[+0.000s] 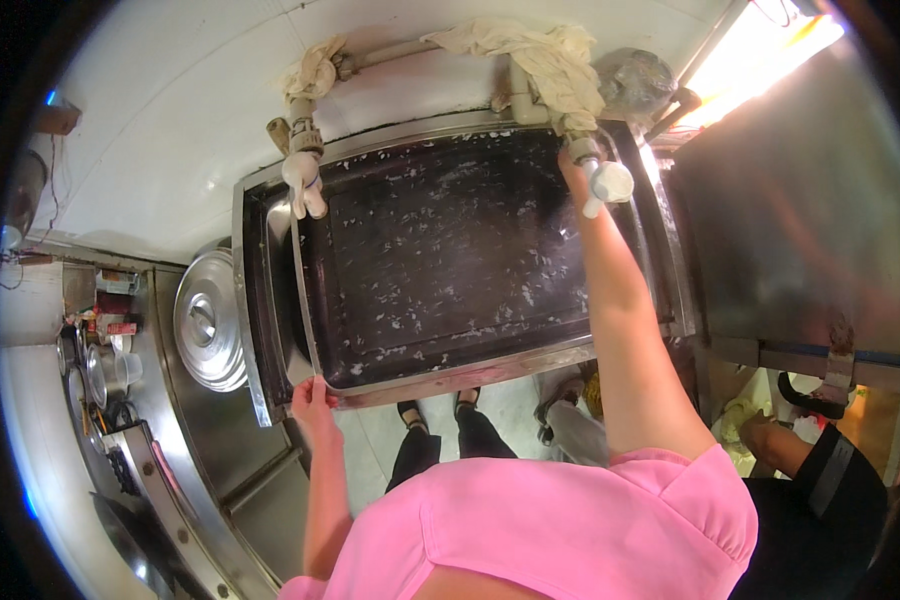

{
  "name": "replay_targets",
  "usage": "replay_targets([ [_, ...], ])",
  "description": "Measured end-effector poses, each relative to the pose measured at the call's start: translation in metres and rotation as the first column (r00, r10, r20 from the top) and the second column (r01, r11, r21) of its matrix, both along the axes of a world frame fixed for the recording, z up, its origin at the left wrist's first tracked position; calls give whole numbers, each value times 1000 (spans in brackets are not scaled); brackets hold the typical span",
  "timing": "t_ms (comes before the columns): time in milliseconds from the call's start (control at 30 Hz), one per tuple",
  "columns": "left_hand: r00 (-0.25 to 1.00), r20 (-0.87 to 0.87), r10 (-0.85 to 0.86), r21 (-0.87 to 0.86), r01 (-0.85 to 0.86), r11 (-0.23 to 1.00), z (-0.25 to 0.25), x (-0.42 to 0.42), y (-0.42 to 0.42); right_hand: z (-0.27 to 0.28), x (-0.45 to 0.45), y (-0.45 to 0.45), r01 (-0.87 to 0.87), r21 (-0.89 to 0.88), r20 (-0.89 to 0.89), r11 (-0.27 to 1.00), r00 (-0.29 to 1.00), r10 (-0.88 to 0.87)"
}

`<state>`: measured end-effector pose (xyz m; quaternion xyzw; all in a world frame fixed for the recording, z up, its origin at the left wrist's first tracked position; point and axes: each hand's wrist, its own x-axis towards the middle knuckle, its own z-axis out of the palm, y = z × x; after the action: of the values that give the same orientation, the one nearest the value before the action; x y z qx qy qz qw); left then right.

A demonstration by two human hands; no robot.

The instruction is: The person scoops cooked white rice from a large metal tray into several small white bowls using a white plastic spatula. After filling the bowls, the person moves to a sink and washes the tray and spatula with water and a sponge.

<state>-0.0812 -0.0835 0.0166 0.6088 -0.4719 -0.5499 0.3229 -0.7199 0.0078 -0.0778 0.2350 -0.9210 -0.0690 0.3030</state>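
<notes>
A large dark rectangular metal tray (pixel 450 240), dotted with white bits or suds, lies over a stainless-steel sink (pixel 249 300). My left hand (pixel 313 405) grips the tray's near left corner, fingers at the rim. My right arm reaches to the tray's far right corner; my right hand (pixel 570 161) is mostly hidden behind a white plastic tap (pixel 609 187), so its grip cannot be made out. A second white tap (pixel 304 180) hangs over the tray's far left corner.
Cloth (pixel 532 56) wraps the wall pipes. Round metal lids (pixel 206 322) stand left of the sink, with pots (pixel 105 375) on a counter farther left. A large metal panel (pixel 802 195) is at right. Near it is a co-worker's arm (pixel 784 446) in a black sleeve.
</notes>
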Motion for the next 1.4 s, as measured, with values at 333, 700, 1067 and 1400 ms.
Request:
replay_targets([
  [333,1000,-9,19,28,-19,999,1,13,3,52,178,-116,-36,-503,277,864,940,201],
  [700,997,-65,45,37,-43,998,-3,20,2,99,241,-106,-464,-344,465,816,671,578],
  [1067,994,-102,23,7,-23,1000,3,17,3,79,241,-167,-361,-554,277,750,769,575],
  [1400,993,-114,31,67,-23,997,11,20,0,95,312,-187,-706,-434,520,559,311,796],
])
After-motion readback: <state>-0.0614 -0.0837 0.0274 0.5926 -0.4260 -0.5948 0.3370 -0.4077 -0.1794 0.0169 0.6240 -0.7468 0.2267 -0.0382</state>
